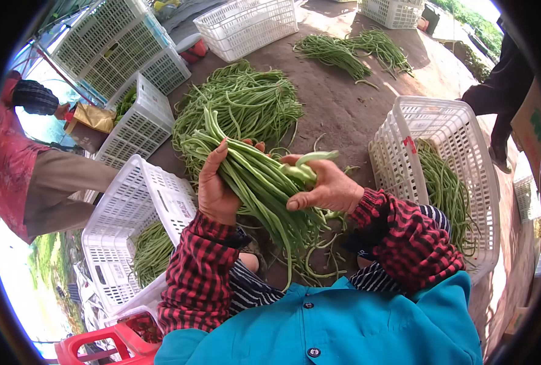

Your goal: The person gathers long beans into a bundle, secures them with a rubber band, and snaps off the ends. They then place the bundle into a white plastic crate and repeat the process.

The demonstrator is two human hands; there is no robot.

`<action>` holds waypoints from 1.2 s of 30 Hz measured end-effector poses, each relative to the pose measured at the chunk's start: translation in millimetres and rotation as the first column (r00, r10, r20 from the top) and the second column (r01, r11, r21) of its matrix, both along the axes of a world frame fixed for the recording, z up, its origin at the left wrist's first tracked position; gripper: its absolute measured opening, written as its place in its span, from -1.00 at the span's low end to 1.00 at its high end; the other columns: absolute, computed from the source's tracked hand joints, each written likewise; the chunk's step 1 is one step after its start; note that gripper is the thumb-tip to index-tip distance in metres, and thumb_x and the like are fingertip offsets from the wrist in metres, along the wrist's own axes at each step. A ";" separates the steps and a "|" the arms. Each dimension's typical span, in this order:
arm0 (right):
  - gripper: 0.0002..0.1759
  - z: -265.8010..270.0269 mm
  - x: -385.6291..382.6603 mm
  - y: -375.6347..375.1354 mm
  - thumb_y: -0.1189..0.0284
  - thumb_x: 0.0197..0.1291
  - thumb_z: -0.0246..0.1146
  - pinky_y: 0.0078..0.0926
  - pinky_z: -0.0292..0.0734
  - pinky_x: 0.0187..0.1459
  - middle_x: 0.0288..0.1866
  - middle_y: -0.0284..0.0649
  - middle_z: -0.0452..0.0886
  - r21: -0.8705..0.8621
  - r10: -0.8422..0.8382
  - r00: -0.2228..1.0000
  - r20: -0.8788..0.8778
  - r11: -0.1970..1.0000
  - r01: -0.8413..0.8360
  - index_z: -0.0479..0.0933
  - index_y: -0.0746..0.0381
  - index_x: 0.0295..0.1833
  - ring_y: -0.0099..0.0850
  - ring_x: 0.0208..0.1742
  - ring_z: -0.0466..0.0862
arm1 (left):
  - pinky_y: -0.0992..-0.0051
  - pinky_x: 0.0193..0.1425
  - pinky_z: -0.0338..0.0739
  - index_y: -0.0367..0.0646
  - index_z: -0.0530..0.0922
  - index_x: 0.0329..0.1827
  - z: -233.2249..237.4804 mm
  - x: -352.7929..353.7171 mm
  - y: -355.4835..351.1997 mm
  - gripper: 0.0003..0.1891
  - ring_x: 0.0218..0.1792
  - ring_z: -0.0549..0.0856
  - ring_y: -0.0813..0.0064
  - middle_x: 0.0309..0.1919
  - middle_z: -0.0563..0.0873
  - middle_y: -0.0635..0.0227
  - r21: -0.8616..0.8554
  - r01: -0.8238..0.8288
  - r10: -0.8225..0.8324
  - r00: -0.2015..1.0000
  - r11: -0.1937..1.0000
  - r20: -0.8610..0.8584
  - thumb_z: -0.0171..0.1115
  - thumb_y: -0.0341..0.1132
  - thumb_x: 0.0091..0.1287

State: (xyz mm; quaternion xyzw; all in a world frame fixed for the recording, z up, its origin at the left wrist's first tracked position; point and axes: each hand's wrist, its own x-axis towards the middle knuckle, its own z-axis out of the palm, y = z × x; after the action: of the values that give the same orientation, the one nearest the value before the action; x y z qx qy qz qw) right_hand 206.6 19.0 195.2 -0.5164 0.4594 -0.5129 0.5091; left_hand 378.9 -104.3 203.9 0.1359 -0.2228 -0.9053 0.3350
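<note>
A bunch of long green beans is held in front of my body. My left hand is wrapped around it from the left, thumb up, with fingertips showing behind the beans. At the bunch's right side my right hand grips a few paler, thicker beans, its thumb and fingers closed on them. Some bean ends hang down between my knees. Just beyond my hands lies a large heap of long beans on the ground.
White crates with beans stand on my left and right. More bean bundles and another white crate are farther back. A person in a red top is at the left; a red plastic stool stands lower left.
</note>
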 end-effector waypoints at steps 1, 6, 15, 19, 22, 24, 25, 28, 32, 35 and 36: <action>-0.20 -2.3 4.9 4.3 0.29 -0.19 0.51 -0.48 0.43 0.06 0.00 -0.17 0.55 0.051 -0.001 0.993 -0.114 0.999 0.007 0.34 0.36 0.18 -0.42 0.01 0.54 | 0.07 0.19 0.41 -0.08 0.57 -0.16 0.3 -1.6 0.1 -0.85 0.02 0.56 0.09 -0.16 0.64 0.15 0.058 0.049 -0.052 0.998 0.997 0.046 0.17 -0.33 0.23; -0.47 -3.4 12.3 6.4 0.46 -0.10 0.41 -0.53 0.47 -0.01 -0.11 -0.24 0.62 0.202 0.110 0.974 0.198 0.968 -0.151 0.48 0.33 0.05 -0.52 -0.10 0.59 | 0.22 0.09 0.50 -0.17 0.51 -0.04 -3.1 -8.8 7.9 -0.68 -0.08 0.61 0.20 -0.16 0.63 0.15 0.098 0.060 -0.064 0.997 0.993 0.046 0.22 -0.19 0.23; -0.59 0.9 -3.4 8.3 0.57 -0.10 0.35 -0.55 0.55 -0.15 -0.22 -0.27 0.63 0.316 -0.060 0.880 0.470 0.943 -0.104 0.52 0.31 -0.03 -0.52 -0.24 0.62 | 0.39 0.04 0.54 -0.15 0.37 0.13 -7.2 -6.4 26.6 -0.66 -0.06 0.61 0.39 -0.05 0.58 0.30 -0.161 0.132 -0.089 0.964 0.978 0.252 0.12 -0.32 0.32; -0.58 3.3 -3.2 7.3 0.57 -0.15 0.41 -0.57 0.55 -0.16 -0.26 -0.27 0.63 0.334 -0.195 0.892 0.408 0.941 0.053 0.53 0.32 -0.07 -0.53 -0.29 0.62 | 0.32 0.05 0.55 -0.18 0.37 0.15 -9.4 -0.6 17.7 -0.65 -0.05 0.62 0.34 -0.06 0.59 0.25 -0.029 0.136 -0.128 0.974 0.990 0.188 0.08 -0.39 0.31; -0.41 -5.1 -7.0 4.3 0.46 -0.14 0.47 -0.60 0.48 -0.06 -0.09 -0.28 0.54 0.165 -0.250 0.949 0.190 0.961 0.220 0.42 0.34 0.06 -0.55 -0.08 0.53 | 0.27 0.06 0.55 -0.22 0.36 0.15 -8.4 2.0 12.8 -0.60 -0.04 0.61 0.29 -0.04 0.57 0.20 -0.004 0.169 -0.166 0.974 0.986 0.155 0.00 -0.55 0.21; -0.26 -16.9 -17.2 -4.0 0.41 -0.20 0.50 -0.54 0.45 -0.01 0.02 -0.22 0.44 -0.228 -0.479 0.803 -0.355 0.877 0.423 0.33 0.28 0.15 -0.48 0.08 0.43 | 0.25 0.07 0.55 -0.19 0.32 0.20 -5.6 1.3 12.6 -0.45 -0.03 0.60 0.25 -0.02 0.55 0.18 0.123 0.147 -0.165 0.975 0.981 0.151 -0.10 -0.64 0.06; -0.26 -19.3 -19.9 -1.7 0.41 -0.20 0.50 -0.54 0.45 -0.01 0.02 -0.22 0.44 -0.227 -0.475 0.803 -0.358 0.879 0.419 0.33 0.28 0.15 -0.48 0.08 0.43 | 0.25 0.07 0.55 -0.19 0.32 0.20 -7.9 1.5 12.6 -0.45 -0.03 0.60 0.25 -0.02 0.55 0.18 0.125 0.143 -0.161 0.976 0.982 0.148 -0.10 -0.64 0.06; -0.30 19.2 -6.5 9.2 0.47 -0.30 0.48 -0.52 0.42 -0.27 -0.15 -0.23 0.40 -0.445 -0.672 0.558 -0.487 0.741 0.503 0.40 0.09 0.09 -0.46 -0.33 0.47 | 0.25 0.08 0.53 -0.03 0.26 0.30 -14.4 -1.5 15.0 -0.31 -0.01 0.57 0.23 0.00 0.53 0.22 0.088 0.086 -0.097 0.988 0.992 0.124 -0.12 -0.65 -0.02; -0.49 17.2 -0.5 9.3 0.57 -0.15 0.38 -0.58 0.39 -0.40 -0.06 -0.24 0.36 -0.475 -0.668 0.664 -0.335 0.729 0.493 0.46 0.14 0.02 -0.45 -0.52 0.42 | 0.18 0.01 0.56 -0.32 0.29 0.21 -19.6 -6.1 16.3 -0.41 -0.09 0.62 0.13 -0.05 0.57 0.04 0.021 0.041 -0.043 0.995 0.999 0.087 -0.08 -0.58 -0.02; -0.63 -3.9 -18.6 -0.6 0.64 -0.07 0.28 -0.62 0.40 -0.42 -0.12 -0.23 0.46 -0.698 -0.763 0.553 -0.334 0.595 0.399 0.51 0.20 -0.06 -0.49 -0.52 0.46 | 0.21 0.03 0.55 -0.14 0.18 0.34 -17.4 -5.4 16.4 -0.26 -0.10 0.61 0.15 -0.03 0.56 0.09 -0.083 0.051 -0.052 0.999 0.995 -0.002 -0.11 -0.60 -0.08; -0.73 -5.6 -15.0 3.5 0.60 0.01 0.27 -0.64 0.40 -0.40 -0.23 -0.27 0.50 -0.537 -0.625 0.726 -0.287 0.733 0.419 0.53 0.24 -0.11 -0.56 -0.46 0.48 | 0.21 0.04 0.54 -0.06 0.12 0.37 -16.6 -5.8 17.4 -0.21 -0.10 0.61 0.15 -0.02 0.55 0.10 -0.084 0.054 -0.054 0.999 0.995 0.000 -0.11 -0.60 -0.09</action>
State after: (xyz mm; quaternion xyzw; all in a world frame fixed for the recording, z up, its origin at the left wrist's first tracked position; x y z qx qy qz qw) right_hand 191.6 22.5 189.6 -0.5649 0.5666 -0.5932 0.0892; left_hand 373.1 -86.9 187.3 0.1149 -0.2637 -0.9040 0.3162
